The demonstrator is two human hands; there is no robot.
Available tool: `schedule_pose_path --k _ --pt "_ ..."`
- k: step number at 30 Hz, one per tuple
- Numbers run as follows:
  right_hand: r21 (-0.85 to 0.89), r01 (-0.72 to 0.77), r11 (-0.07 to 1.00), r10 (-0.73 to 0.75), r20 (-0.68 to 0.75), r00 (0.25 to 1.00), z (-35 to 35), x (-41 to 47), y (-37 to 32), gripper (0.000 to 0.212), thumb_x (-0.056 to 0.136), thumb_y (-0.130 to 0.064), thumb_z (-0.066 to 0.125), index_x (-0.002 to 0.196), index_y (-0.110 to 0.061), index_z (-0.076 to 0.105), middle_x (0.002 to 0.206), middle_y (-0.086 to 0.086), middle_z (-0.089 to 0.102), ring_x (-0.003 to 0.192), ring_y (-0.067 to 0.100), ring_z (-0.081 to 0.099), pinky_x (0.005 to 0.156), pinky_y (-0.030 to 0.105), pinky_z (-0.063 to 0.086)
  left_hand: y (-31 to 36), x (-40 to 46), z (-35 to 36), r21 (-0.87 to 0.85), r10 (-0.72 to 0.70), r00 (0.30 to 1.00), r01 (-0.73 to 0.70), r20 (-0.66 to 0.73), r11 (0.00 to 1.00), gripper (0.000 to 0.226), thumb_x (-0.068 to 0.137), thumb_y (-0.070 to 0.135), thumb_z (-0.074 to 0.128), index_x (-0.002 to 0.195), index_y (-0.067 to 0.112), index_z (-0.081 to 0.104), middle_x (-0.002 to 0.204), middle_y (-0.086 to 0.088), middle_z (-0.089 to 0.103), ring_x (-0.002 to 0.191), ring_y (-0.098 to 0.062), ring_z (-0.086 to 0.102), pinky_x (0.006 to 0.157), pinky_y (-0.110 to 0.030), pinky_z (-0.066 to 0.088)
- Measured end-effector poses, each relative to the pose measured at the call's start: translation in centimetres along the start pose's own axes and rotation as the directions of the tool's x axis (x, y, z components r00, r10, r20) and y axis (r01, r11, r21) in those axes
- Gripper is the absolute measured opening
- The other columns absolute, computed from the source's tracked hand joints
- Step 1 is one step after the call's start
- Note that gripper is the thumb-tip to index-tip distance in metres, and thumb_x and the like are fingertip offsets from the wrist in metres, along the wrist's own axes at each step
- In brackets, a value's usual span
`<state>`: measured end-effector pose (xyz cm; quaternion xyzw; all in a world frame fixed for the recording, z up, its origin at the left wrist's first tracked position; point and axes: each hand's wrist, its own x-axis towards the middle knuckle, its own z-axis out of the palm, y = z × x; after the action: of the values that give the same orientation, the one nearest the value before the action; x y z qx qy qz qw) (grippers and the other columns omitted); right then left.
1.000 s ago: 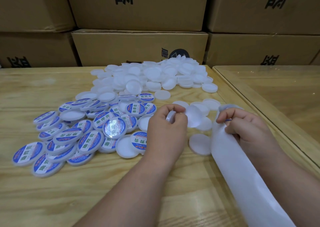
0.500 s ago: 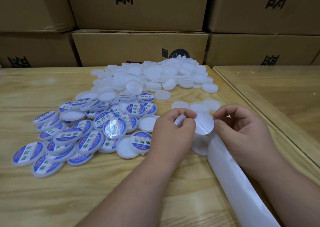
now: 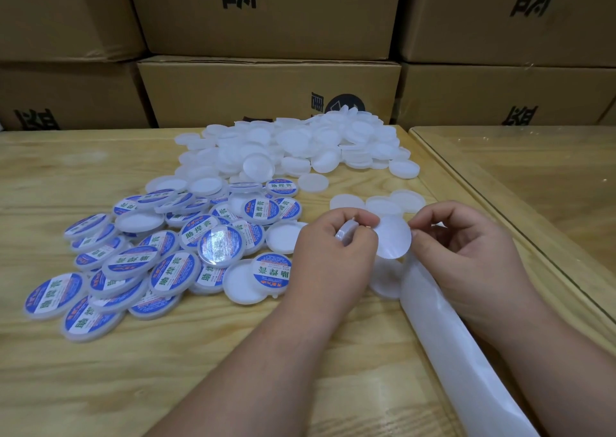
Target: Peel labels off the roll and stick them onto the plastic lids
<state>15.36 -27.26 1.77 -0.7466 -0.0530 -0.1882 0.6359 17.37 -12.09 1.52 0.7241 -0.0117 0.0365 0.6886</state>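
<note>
Lids, unlabelled: translucent white plastic, matt, heaped beyond the hands.
Lids, labelled: same plastic under glossy printed blue-and-white paper, left of the left hand.
Round label: pale, smooth, slight sheen, between both hands.
Backing strip: glossy white release paper, under the right hand.
Table: light wood, visible grain, satin.
Boxes: matt brown cardboard.

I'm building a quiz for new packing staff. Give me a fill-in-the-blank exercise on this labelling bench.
1. The left hand grips a plastic ____ on edge.
2. The round label is held between both ____.
3. The labelled lids lie to the ____ of the left hand.
4. Behind the wooden table stand stacked cardboard ____.

Missing words: lid; hands; left; boxes
</note>
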Motion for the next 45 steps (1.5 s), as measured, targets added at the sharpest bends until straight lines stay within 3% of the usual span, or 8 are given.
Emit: schedule_pose_path --k 8,13,18,23,33,38,43,45 --pt "-0.024 0.013 1.0 -0.013 0.011 1.0 -0.12 -0.03 0.09 0.046 0.089 0.013 0.058 0.08 -0.031 0.07 0.066 -0.012 0.062 0.051 0.009 0.046 0.047 0.018 0.038 0.1 -0.07 0.06 0.003 -0.007 1.0 0.007 0.001 1.0 0.032 0.065 0.029 0.049 0.082 0.044 0.072 0.075 0.01 0.072 0.055 -0.007 0.051 0.049 -0.016 0.042" --pt "-0.01 0.007 1.0 -0.007 0.003 1.0 0.01 -0.08 -0.15 0.018 0.079 -0.01 0.064 0.08 -0.027 0.071 0.065 -0.003 0.063 0.053 0.011 0.048 0.047 0.019 0.039 0.11 -0.08 0.03 0.0 -0.007 1.0 0.007 0.004 1.0 0.031 0.065 0.03 0.05 0.082 0.044 0.072 0.086 0.011 0.073 0.061 -0.005 0.056 0.052 -0.016 0.045" --pt "-0.026 0.013 1.0 -0.013 -0.004 1.0 -0.25 -0.06 0.14 0.043 0.091 0.008 0.06 0.081 -0.032 0.07 0.062 0.005 0.056 0.051 0.014 0.04 0.047 0.021 0.035 0.18 -0.1 0.07 -0.011 -0.006 1.0 0.006 0.002 1.0 0.032 0.065 0.029 0.05 0.083 0.044 0.072 0.087 0.008 0.073 0.061 -0.007 0.056 0.053 -0.016 0.045" --pt "-0.061 0.034 0.998 -0.033 0.013 0.999 -0.12 -0.01 0.09 0.043 0.089 0.009 0.063 0.077 -0.031 0.072 0.064 -0.013 0.06 0.05 0.005 0.047 0.049 0.012 0.037 0.08 -0.07 0.01 -0.017 0.001 1.0 -0.001 0.004 1.0 0.031 0.066 0.029 0.05 0.081 0.044 0.072 0.075 0.009 0.072 0.058 -0.006 0.053 0.049 -0.015 0.043" --pt "-0.085 0.015 0.996 -0.013 0.026 1.0 -0.2 -0.05 0.38 0.035 0.094 0.001 0.064 0.083 -0.031 0.07 0.063 -0.011 0.058 0.052 0.007 0.044 0.048 0.015 0.038 -0.17 0.09 -0.06 -0.024 0.01 1.0 -0.01 0.001 1.0 0.03 0.067 0.031 0.052 0.082 0.045 0.073 0.083 0.019 0.073 0.068 -0.004 0.062 0.057 -0.017 0.049" --pt "-0.117 0.016 0.993 -0.012 0.028 1.0 -0.25 -0.17 0.32 0.026 0.088 -0.007 0.065 0.084 -0.032 0.069 0.062 -0.015 0.058 0.05 0.005 0.044 0.046 0.013 0.037 -0.22 0.16 -0.23 -0.05 -0.008 1.0 0.008 -0.005 0.999 0.03 0.068 0.03 0.051 0.082 0.044 0.073 0.073 0.018 0.07 0.065 -0.005 0.06 0.055 -0.017 0.048" --pt "-0.158 -0.02 0.987 0.024 0.026 0.999 -0.23 -0.17 0.41 0.016 0.084 -0.017 0.066 0.086 -0.033 0.07 0.064 -0.001 0.055 0.053 0.011 0.044 0.045 0.019 0.037 -0.39 0.41 -0.33 -0.064 -0.009 1.0 0.009 -0.001 0.998 0.03 0.068 0.027 0.052 0.084 0.039 0.075 0.082 0.006 0.075 0.071 -0.011 0.063 0.072 -0.037 0.059" --pt "-0.151 -0.024 0.988 0.027 0.018 0.999 -0.21 -0.24 0.23 0.011 0.079 -0.024 0.066 0.085 -0.032 0.07 0.063 -0.002 0.055 0.054 0.011 0.045 0.046 0.019 0.038 -0.45 0.48 -0.31 -0.073 0.005 1.0 -0.005 0.0 0.997 0.029 0.069 0.027 0.053 0.084 0.039 0.075 0.074 0.004 0.072 0.067 -0.012 0.06 0.066 -0.035 0.055"
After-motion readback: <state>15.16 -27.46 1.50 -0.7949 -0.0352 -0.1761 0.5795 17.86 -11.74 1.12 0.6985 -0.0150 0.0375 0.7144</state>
